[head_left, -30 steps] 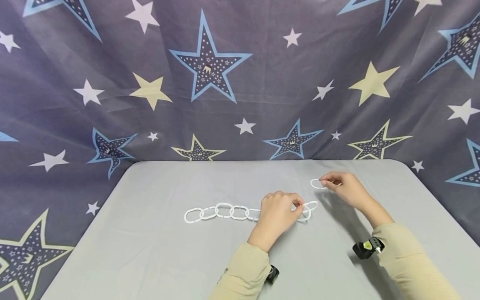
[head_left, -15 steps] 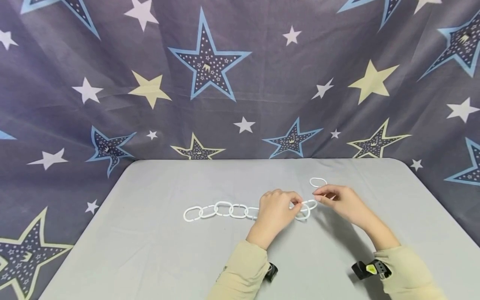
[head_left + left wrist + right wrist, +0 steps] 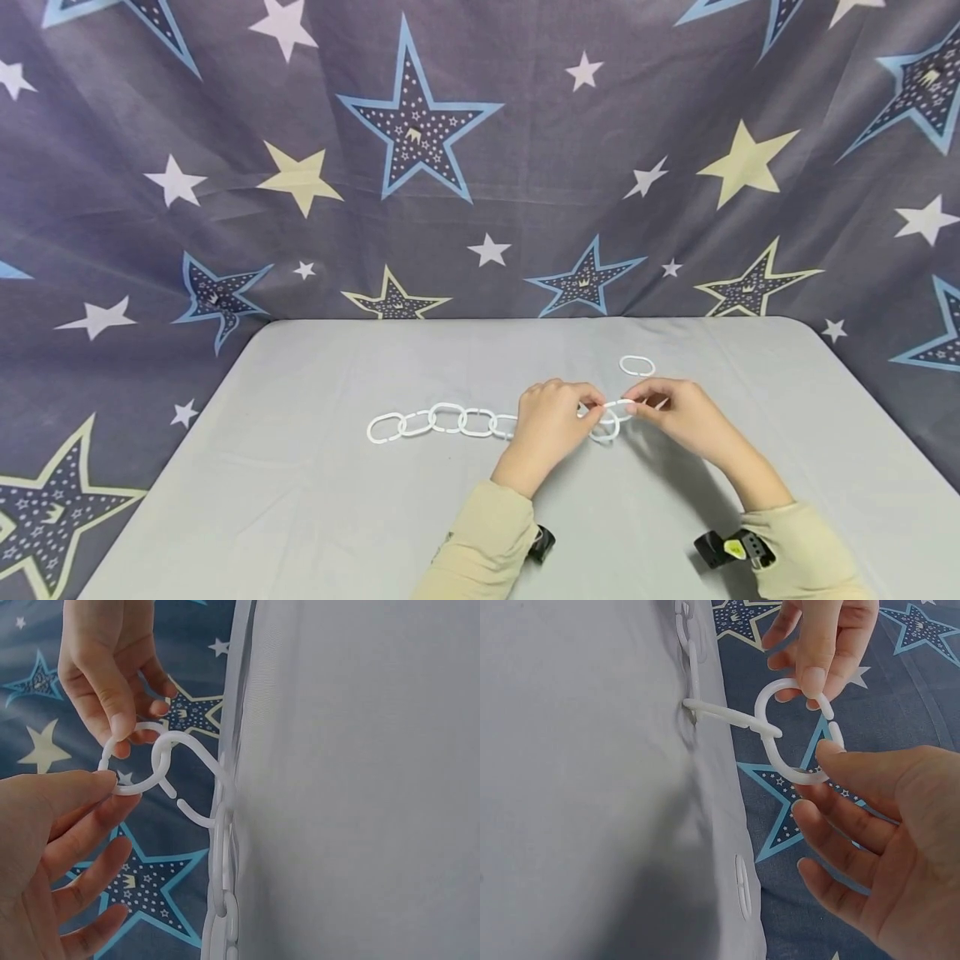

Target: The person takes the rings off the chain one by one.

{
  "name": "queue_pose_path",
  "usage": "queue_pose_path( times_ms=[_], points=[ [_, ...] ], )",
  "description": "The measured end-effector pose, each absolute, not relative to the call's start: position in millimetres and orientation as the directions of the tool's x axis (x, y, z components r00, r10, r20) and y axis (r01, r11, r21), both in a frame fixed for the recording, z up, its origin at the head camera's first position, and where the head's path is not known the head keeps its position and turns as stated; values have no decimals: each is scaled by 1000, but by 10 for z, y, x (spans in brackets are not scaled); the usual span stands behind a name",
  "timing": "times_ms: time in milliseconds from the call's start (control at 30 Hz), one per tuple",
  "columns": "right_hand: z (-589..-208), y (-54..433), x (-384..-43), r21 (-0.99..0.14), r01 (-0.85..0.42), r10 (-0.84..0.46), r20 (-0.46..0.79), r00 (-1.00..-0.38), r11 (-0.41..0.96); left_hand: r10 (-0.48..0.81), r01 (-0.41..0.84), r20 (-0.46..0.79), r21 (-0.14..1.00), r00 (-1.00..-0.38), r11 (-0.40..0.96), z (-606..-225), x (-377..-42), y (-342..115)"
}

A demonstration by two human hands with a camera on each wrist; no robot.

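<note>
A chain of white plastic links [image 3: 447,407] lies across the table, its right end lifted. My left hand [image 3: 551,421] pinches the end link between thumb and index finger. From the other side my right hand [image 3: 690,417] pinches the same link. In the right wrist view this end link [image 3: 768,750] has a small split between the two hands. It passes through the neighbouring link [image 3: 724,714], which hangs from the rest of the chain. In the left wrist view the neighbouring link [image 3: 196,744] also shows a gap. My left hand hides part of the chain in the head view.
One loose white link [image 3: 637,365] lies on the table beyond my right hand. The grey cloth-covered table [image 3: 300,517] ends at a star-patterned curtain [image 3: 480,167]. A dark wrist camera [image 3: 722,550] sits at my right sleeve, close over the cloth.
My right hand has let go of the loose link at the back, moved toward me and taken hold of the chain's end link. The left hand has stayed in place.
</note>
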State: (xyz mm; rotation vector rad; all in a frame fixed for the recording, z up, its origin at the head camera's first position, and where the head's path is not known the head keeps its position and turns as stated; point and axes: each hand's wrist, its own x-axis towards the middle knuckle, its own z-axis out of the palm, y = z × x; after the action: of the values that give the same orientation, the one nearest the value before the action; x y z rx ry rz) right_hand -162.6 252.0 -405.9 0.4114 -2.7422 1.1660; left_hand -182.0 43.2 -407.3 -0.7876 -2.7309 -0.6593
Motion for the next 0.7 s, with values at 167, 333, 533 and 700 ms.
queue_pose_path(
  times_ms=[167, 333, 533, 700],
  points=[
    [-4058, 2530, -1627, -682, -296, -194, 225, -955, 669, 463, 549, 297, 401, -835, 734, -4083, -1847, 400],
    [-4069, 2530, -1621, -686, -291, -185, 225, -957, 667, 459, 527, 260, 446, -849, 723, -4117, -1907, 323],
    [-4056, 2505, -1614, -702, -289, -187, 221, -957, 651, 464, 518, 234, 452, -854, 726, -4160, -1985, 265],
    [-4034, 2503, -1596, -705, -292, -192, 220, -956, 646, 505, 526, 175, 435, -845, 730, -4186, -2039, 280]
  ],
)
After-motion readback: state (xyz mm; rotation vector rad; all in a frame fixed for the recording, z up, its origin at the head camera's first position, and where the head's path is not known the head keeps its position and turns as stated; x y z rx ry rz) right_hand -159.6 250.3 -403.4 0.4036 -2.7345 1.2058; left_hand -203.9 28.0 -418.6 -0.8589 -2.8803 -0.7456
